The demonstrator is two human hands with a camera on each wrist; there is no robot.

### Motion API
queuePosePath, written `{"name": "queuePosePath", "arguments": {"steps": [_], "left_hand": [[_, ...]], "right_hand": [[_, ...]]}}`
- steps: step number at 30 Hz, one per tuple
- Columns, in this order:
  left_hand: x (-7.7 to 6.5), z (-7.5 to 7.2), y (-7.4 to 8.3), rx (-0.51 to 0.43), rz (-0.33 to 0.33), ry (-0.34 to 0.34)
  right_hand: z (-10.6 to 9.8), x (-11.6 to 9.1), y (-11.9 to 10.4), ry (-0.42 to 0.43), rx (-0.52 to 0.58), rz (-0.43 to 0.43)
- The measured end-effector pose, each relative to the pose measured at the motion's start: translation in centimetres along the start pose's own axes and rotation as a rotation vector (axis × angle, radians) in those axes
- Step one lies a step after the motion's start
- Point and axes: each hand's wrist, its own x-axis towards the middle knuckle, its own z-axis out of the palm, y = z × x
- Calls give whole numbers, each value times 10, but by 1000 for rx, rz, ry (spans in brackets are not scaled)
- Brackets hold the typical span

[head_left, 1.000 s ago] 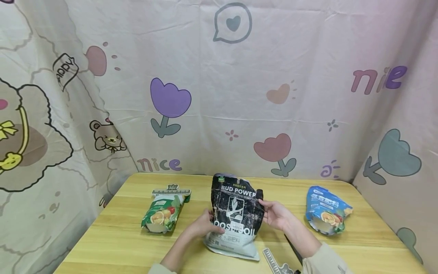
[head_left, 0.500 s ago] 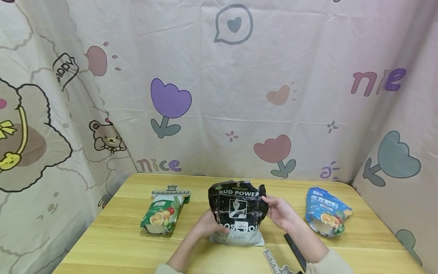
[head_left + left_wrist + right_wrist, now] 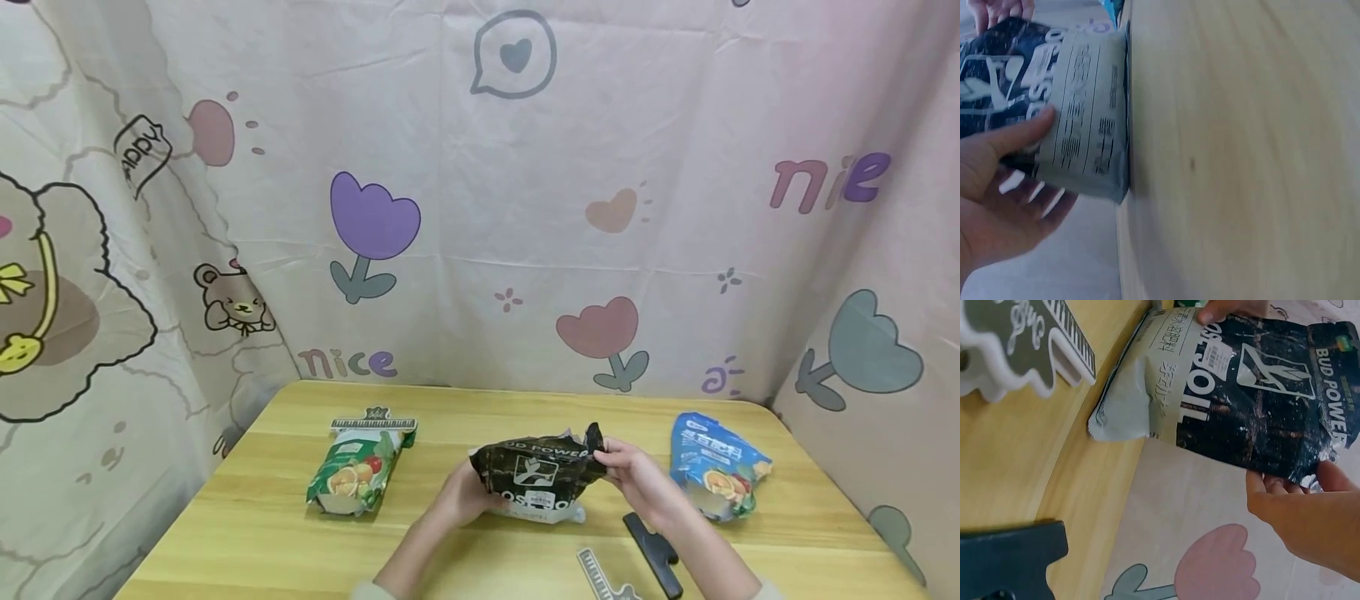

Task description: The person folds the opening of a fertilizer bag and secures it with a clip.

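Note:
A black and light-grey "BUD POWER" fertilizer bag [image 3: 536,475] is in the middle of the table, its bottom edge at the tabletop in both wrist views. My left hand [image 3: 467,493] grips its left side, thumb [image 3: 1029,130] across the front and fingers behind. At the upper right corner, my right hand [image 3: 637,475] pinches the crumpled top edge, thumb on one side and fingertips on the other, clearly shown in the right wrist view [image 3: 1300,506]. Whether the bag's mouth is sealed, I cannot tell.
A green bag [image 3: 356,475] with a piano-key clip [image 3: 373,422] across its top lies left. A blue bag [image 3: 712,462] lies right. Near the front are a dark clip [image 3: 652,554] and another piano-key clip [image 3: 600,575]. A printed curtain [image 3: 480,208] hangs behind the table.
The bag's top has come down and its bottom edge has shifted back, so its front looks much shorter. Both hands keep hold and have moved slightly right. The dark clip is more exposed.

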Motion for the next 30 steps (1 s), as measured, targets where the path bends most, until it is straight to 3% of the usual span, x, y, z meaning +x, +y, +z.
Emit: {"name": "queuePosePath", "arguments": {"steps": [3,6,10,13,23,30], "left_hand": [[-1,-6,-1,-95,71,-76],[-1,-13,0,-260,118,-108],[-2,-22,9,-474,170,-49],[-1,-28,18,-551,182,3],[-8,-44,51,-546,-10,74],[-12,-49,68,-565,-77,139]], "right_hand": [[-2,-3,0,-5,-30,20],[-4,-5,1,4,-46,22],[-2,-6,3,57,-58,15],[1,-6,4,91,-64,6],[4,-4,8,115,-86,4],[2,-4,9,89,-99,-10]]}}
